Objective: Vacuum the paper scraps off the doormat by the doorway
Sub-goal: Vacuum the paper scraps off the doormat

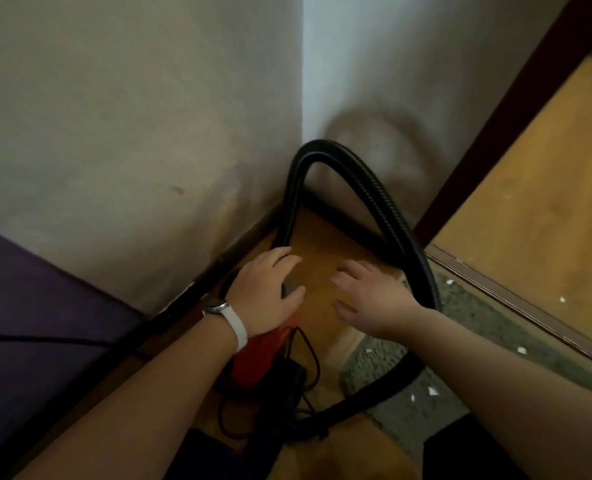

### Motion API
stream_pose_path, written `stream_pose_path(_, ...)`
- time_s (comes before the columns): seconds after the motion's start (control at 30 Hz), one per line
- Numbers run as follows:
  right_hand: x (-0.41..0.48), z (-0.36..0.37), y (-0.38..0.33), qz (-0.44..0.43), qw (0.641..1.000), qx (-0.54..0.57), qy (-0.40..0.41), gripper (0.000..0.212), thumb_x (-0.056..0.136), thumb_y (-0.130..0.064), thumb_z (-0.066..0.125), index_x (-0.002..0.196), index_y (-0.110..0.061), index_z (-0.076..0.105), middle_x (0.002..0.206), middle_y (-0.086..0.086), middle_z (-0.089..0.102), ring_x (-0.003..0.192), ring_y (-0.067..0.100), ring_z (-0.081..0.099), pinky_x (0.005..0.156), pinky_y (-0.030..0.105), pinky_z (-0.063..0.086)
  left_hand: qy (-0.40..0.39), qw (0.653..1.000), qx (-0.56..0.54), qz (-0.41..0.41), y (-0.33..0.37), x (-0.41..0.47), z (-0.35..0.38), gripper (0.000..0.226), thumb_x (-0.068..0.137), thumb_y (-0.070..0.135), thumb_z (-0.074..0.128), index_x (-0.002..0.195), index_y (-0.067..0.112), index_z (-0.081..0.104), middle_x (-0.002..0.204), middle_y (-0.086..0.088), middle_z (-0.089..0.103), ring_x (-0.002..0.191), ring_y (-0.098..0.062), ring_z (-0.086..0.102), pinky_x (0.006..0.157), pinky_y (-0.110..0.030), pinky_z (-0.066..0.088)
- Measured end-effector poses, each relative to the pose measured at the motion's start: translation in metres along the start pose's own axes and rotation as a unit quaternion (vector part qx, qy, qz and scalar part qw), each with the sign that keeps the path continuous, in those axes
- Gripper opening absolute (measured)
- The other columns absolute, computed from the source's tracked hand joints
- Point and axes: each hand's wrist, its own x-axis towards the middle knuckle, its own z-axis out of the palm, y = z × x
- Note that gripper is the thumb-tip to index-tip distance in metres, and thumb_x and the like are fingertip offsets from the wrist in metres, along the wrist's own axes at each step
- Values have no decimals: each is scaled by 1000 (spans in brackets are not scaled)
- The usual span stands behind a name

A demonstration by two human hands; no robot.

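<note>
Doorway corner: left hand (265, 294) fingers curled over dark top of red vacuum (260, 355); right hand (369, 301) fingers spread, holding nothing, near looped hose (384, 216). Paper scraps (433, 391) lie on doormat (467, 308) by threshold; suction apparently not begun, whole mat left

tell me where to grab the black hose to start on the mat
Probably the low stretch of the hose, where it lies across the near end of the doormat. Come from above with the right hand, as the left hand grips the vacuum cleaner: that stretch lies flat, nearest the working end, while the tall arch would flex.
</note>
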Motion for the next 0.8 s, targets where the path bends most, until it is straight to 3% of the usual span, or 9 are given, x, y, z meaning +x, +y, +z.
stream_pose_path(0.13, -39, 17, 28, 54, 997, -28, 45, 45, 88, -43, 45, 121, -17, 61, 122, 7, 59, 107, 29, 61, 79, 40, 55, -50, 984, 66, 157, 46, 31, 47, 51, 92, 38, 58, 138, 16, 52, 145, -8, 47, 135, -26, 43, 108, -42, 38)
stream_pose_path(0.27, -81, 38, 44, 118, 991, -26, 50, 46, 81, -39, 41, 112, -14, 64, 116, 8, 60, 106, 30, 58, 79, 43, 54, -67, 963, 55, 254, 90, 45, 86, 48, 85, 27, 65, 129, 11, 57, 130, -11, 57, 119, -31, 55, 95, -44, 46)
stream_pose_path(0.47, -122, 50, 60, 185, 980, 16, 71, 31, 87, -31, 56, 113, -16, 63, 116, 4, 59, 104, 27, 57, 79, 43, 54, -196, 970, -83, 120, 123, 56, 108, 80, 87, 38, 64, 152, 16, 22, 151, -6, 37, 136, -24, 40, 108, -42, 40)
stream_pose_path(0.57, -122, 55, 64, 183, 979, 25, 84, 37, 87, -31, 63, 120, -16, 62, 120, 3, 59, 103, 27, 59, 79, 42, 56, -236, 950, -204, 30, 124, 61, 129, 80, 82, 37, 72, 146, 22, 26, 143, -1, 44, 128, -20, 47, 102, -40, 45)
stream_pose_path(0.63, -120, 60, 65, 191, 976, 24, 100, 37, 87, -31, 63, 121, -16, 61, 119, 3, 59, 102, 27, 60, 75, 42, 56, -241, 887, -389, -70, 126, 60, 146, 62, 85, 27, 72, 136, 24, 37, 128, 1, 53, 118, -16, 53, 94, -32, 48)
stream_pose_path(0.7, -121, 67, 66, 199, 974, 28, 108, 35, 87, -32, 63, 118, -16, 61, 117, 3, 59, 101, 28, 60, 74, 41, 55, -250, 807, -518, -133, 133, 56, 156, 41, 91, 15, 67, 127, 19, 47, 112, -3, 59, 103, -13, 60, 75, -17, 50)
stream_pose_path(0.73, -122, 70, 67, 207, 971, 36, 113, 34, 88, -32, 62, 118, -16, 60, 116, 3, 58, 102, 28, 59, 74, 41, 55, -256, 794, -533, -139, 137, 56, 159, 37, 92, 14, 65, 127, 16, 50, 112, -6, 63, 102, -14, 63, 69, -15, 49)
stream_pose_path(0.8, -129, 73, 68, 233, 962, 66, 124, 36, 91, -34, 60, 122, -16, 56, 115, 2, 57, 103, 25, 57, 75, 38, 53, -252, 788, -544, -142, 147, 55, 162, 36, 93, 19, 65, 126, 15, 55, 117, -7, 67, 107, -18, 65, 75, -22, 51)
